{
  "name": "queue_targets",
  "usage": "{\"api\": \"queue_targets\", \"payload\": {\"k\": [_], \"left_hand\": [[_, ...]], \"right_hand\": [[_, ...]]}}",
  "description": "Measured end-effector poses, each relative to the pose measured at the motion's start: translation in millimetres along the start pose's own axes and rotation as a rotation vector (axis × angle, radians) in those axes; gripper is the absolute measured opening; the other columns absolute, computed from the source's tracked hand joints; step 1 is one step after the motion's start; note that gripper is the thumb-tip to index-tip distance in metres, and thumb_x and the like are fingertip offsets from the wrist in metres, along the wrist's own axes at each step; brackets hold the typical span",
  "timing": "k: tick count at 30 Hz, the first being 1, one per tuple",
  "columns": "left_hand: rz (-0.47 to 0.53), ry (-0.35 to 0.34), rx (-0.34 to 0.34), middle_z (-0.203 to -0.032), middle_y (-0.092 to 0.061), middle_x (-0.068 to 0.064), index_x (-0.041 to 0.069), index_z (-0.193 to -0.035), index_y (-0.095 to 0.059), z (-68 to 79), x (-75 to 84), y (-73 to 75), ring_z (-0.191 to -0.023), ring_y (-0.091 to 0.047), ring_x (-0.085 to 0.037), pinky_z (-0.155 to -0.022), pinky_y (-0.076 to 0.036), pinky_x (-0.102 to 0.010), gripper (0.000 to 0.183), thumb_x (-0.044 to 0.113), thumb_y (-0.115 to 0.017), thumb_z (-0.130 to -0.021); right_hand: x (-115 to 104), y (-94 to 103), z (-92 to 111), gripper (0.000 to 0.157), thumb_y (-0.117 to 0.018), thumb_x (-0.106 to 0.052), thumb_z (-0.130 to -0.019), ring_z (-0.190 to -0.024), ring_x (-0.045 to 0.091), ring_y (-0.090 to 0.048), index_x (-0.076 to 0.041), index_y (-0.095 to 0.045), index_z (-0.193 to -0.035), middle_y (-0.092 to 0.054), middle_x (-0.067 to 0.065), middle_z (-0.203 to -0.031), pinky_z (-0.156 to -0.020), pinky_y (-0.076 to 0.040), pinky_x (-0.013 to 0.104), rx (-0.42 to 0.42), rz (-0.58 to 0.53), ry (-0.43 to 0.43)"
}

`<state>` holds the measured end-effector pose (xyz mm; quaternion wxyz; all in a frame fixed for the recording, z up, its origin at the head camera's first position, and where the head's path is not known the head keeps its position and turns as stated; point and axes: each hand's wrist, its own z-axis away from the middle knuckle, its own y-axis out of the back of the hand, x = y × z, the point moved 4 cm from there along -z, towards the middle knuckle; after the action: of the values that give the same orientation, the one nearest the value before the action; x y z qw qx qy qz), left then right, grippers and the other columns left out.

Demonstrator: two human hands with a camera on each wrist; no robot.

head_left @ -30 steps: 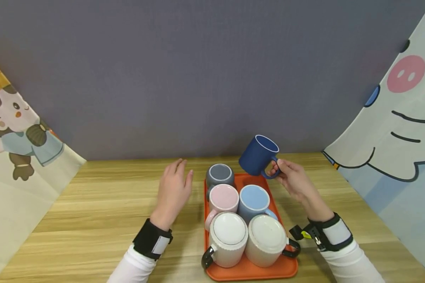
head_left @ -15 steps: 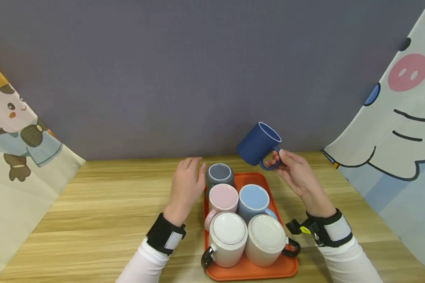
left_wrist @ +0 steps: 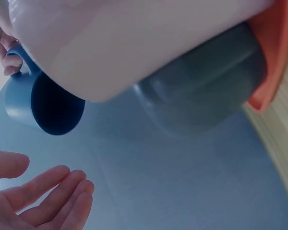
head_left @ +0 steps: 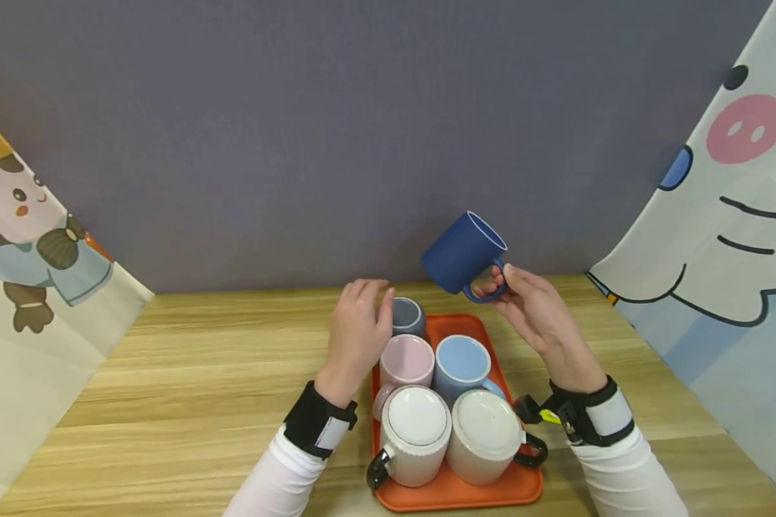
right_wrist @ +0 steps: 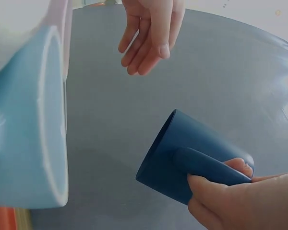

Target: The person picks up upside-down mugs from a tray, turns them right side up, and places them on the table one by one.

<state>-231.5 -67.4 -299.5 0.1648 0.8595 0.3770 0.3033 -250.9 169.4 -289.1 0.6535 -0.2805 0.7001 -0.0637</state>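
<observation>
My right hand (head_left: 539, 316) pinches the handle of a dark blue mug (head_left: 458, 253). The mug hangs tilted above the far end of an orange tray (head_left: 462, 500), its white-edged mouth toward the upper right. The right wrist view shows thumb and fingers round the blue mug's handle (right_wrist: 209, 165). My left hand (head_left: 356, 334), fingers relaxed and slightly bent, hovers left of an upturned grey mug (head_left: 409, 316) and partly hides it. In the left wrist view that hand's fingers (left_wrist: 57, 199) hold nothing and stay apart from the blue mug (left_wrist: 24, 103).
Upside down on the tray stand a pink mug (head_left: 407, 359), a light blue mug (head_left: 463, 357) and two white mugs with black handles, one left (head_left: 417, 420) and one right (head_left: 486, 427). A grey wall (head_left: 284, 143) rises behind the wooden table (head_left: 187, 380).
The blue mug has been lifted higher, tilted further and shifted slightly left in my right hand. My left hand has moved right, from the bare table to beside the grey mug.
</observation>
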Motion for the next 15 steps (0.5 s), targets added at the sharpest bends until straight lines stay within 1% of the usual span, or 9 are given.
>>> {"api": "queue_targets", "payload": {"k": [9,15], "left_hand": [[0.016,-0.03,0.002,-0.089,-0.069,-0.009,0.003,-0.093,-0.07,-12.4,16.2,-0.3,-0.086,-0.063,-0.025,-0.077,-0.053,-0.036,0.021,0.019,-0.055,-0.094],[0.002,-0.022,-0.002,-0.085,-0.07,-0.007,0.005,-0.089,-0.071,-19.7,25.9,-1.5,-0.082,-0.065,-0.024,-0.072,-0.053,-0.035,0.025,0.021,-0.053,-0.095]], "right_hand": [[-4,-7.5,-4,0.026,-0.038,-0.022,-0.102,-0.091,0.017,-0.058,0.0,-0.052,-0.098,-0.049,0.004,-0.09,-0.09,-0.049,0.025,-0.066,-0.058,0.029],[-4,-14.7,-6,0.024,-0.039,-0.02,-0.101,-0.09,0.018,-0.056,0.001,-0.051,-0.099,-0.048,0.005,-0.089,-0.091,-0.049,0.026,-0.063,-0.117,0.018]]}}
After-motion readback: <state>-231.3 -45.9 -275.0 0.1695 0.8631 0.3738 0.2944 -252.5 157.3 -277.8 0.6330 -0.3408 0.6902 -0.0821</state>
